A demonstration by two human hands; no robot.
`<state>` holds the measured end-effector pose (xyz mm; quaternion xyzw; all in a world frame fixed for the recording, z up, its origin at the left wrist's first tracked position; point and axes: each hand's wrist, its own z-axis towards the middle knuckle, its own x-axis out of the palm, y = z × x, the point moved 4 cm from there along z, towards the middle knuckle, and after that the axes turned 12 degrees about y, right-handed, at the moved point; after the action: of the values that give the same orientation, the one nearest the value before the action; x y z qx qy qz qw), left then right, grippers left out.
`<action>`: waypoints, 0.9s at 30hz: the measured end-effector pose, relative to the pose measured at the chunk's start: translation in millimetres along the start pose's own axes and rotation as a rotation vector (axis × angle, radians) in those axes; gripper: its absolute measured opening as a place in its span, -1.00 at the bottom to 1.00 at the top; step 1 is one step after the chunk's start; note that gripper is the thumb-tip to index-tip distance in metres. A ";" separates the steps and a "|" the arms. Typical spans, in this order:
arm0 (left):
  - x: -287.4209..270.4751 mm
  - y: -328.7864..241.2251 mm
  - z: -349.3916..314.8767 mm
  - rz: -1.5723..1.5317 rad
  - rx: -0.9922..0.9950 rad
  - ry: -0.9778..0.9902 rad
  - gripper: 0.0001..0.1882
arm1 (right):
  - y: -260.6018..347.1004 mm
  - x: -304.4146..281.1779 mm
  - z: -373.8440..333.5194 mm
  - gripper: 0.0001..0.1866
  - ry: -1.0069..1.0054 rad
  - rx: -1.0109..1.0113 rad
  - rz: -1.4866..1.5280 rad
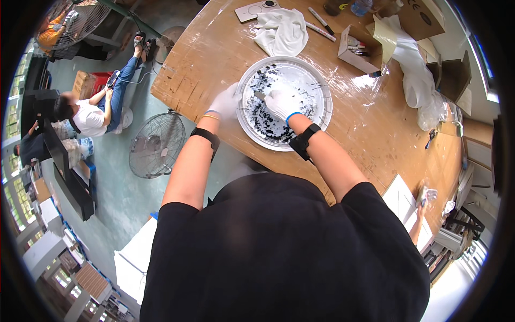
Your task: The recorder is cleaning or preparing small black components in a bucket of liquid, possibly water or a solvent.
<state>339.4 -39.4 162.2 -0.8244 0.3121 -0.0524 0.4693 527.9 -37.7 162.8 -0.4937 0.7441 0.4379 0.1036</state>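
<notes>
A round white metal pan [324, 110] with a raised rim sits near the front left edge of the table. Black flakes [263, 121] are scattered over its bottom, thickest along the left and near sides. My left hand [225, 102], in a white glove, grips the pan's left rim. Inside the pan, over its middle, my right hand [280, 104] is closed, gloved in white with a blue cuff. A small flat greyish tool [259, 95] sticks out from its fingers to the left; its exact kind is hard to make out.
A crumpled white cloth [281, 32] lies behind the pan, with markers [321, 21] beside it. An open carton [359, 51] of small items stands back right. Left of the table are a floor fan [156, 145] and a seated person [96, 112]. Another person's hand [424, 201] is at right.
</notes>
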 end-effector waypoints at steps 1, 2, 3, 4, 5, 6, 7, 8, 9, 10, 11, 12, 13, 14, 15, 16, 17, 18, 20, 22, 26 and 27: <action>0.0 0.8 -0.2 0.001 0.000 0.001 -0.55 | 2.9 0.3 0.1 -0.66 -0.038 -0.029 -0.024; 0.3 1.3 -0.6 -0.009 0.010 0.002 -0.55 | 5.0 -0.4 -0.4 -0.65 -0.077 -0.058 -0.049; 0.4 1.9 -0.9 -0.019 0.021 0.004 -0.55 | 2.2 -2.7 -1.6 -0.65 -0.077 -0.058 -0.048; 0.7 1.7 -1.0 -0.020 0.021 0.005 -0.55 | -4.7 -7.2 -3.2 -0.65 -0.079 -0.052 -0.031; 1.0 1.0 -1.2 -0.010 0.030 0.004 -0.55 | -9.2 -9.5 -3.9 -0.64 -0.081 -0.047 -0.015; 1.6 0.5 -1.5 0.000 0.039 0.003 -0.55 | -10.9 -9.2 -3.1 -0.64 -0.080 -0.046 -0.016; 2.5 -2.9 -2.4 0.000 0.038 0.007 -0.55 | -8.2 -12.0 -5.2 -0.65 -0.109 -0.052 -0.043; 3.2 -6.4 -3.0 0.047 0.029 0.008 -0.54 | -5.4 -14.2 -7.5 -0.66 -0.138 -0.057 -0.070; 4.2 -9.8 -3.9 0.094 0.019 0.010 -0.54 | -1.3 -12.8 -8.6 -0.66 -0.137 -0.051 -0.068; 4.1 -12.8 -3.3 0.097 0.022 0.017 -0.54 | 6.2 -11.3 -7.5 -0.67 -0.123 -0.045 -0.135; 3.7 -14.1 -4.4 0.087 -0.007 0.015 -0.54 | 11.5 -9.4 -6.9 -0.68 -0.108 -0.036 -0.202; 3.4 -14.3 -4.7 0.076 -0.037 0.014 -0.53 | 13.4 -7.0 -7.7 -0.68 -0.111 -0.028 -0.199; 1.3 -11.5 -4.9 0.082 -0.027 0.013 -0.53 | 14.6 -3.8 -8.1 -0.69 -0.148 -0.032 -0.187; -0.9 -7.6 -5.3 0.106 -0.027 -0.001 -0.53 | 14.0 -1.5 -8.0 -0.70 -0.183 -0.037 -0.175; -2.5 -4.1 -5.0 0.130 -0.026 -0.014 -0.53 | 6.2 0.0 -5.4 -0.70 -0.168 -0.049 -0.119; -0.5 -11.3 -5.0 0.133 -0.019 -0.002 -0.53 | 0.5 -1.3 -5.7 -0.70 -0.176 -0.036 -0.117; 2.1 -20.4 -6.7 0.242 0.006 0.043 -0.53 | -5.7 -0.2 -5.9 -0.70 -0.139 -0.018 -0.074; 4.6 -28.5 -5.7 0.353 0.032 0.088 -0.54 | -11.2 0.9 -5.5 -0.70 -0.105 0.000 -0.029; 2.7 -18.4 -1.6 0.314 0.016 0.076 -0.54 | -12.3 6.7 -2.1 -0.68 -0.118 0.012 -0.022; 2.2 -13.3 4.6 0.320 0.055 0.037 -0.55 | -18.0 7.9 2.1 -0.66 -0.079 0.055 0.092; -8.2 33.5 24.7 0.208 0.128 -0.014 -0.52 | -7.9 10.4 -1.9 -0.60 -0.270 -0.180 0.090; -4.7 34.2 25.8 0.098 0.152 0.003 -0.51 | -11.4 11.9 4.9 -0.61 -0.281 -0.153 0.183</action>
<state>329.5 -30.2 121.3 -0.7699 0.3480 -0.0541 0.5322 530.1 -43.1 146.6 -0.3642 0.7286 0.5656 0.1284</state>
